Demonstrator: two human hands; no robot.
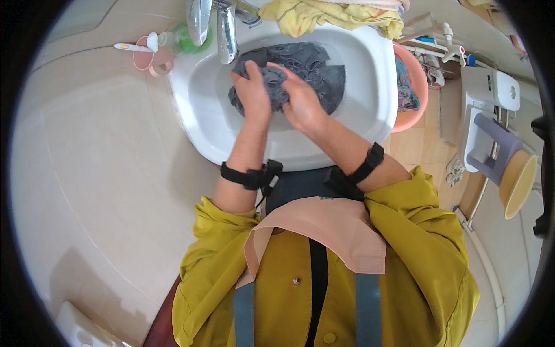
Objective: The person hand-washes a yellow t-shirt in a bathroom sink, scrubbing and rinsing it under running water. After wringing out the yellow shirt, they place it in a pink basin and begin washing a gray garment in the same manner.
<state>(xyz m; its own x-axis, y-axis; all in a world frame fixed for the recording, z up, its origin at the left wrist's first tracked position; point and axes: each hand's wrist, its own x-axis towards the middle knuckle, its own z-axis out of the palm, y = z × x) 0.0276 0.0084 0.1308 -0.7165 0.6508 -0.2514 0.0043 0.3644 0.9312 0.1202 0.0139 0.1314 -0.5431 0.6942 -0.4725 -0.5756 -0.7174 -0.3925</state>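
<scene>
A wet dark grey garment (pixel 329 81) lies bunched in the white sink (pixel 202 110), partly spread in shallow water. My left hand (pixel 252 92) grips a gathered part of it from the left, fingers curled round the fabric. On the other side my right hand (pixel 300 101) holds the same bunch, its fingers partly hidden by the cloth. Between the two hands the fabric is crumpled. The chrome faucet (pixel 227 34) stands over the basin's back left, just beyond my left hand.
A yellow cloth (pixel 324 17) is draped on the sink's back right rim. At back left are a pink cup (pixel 144 58) with a toothbrush (pixel 130 47) and a green bottle (pixel 188 39). To the right, a pink basin (pixel 413 75) holds colourful cloth; a purple stool (pixel 491 144) stands farther right.
</scene>
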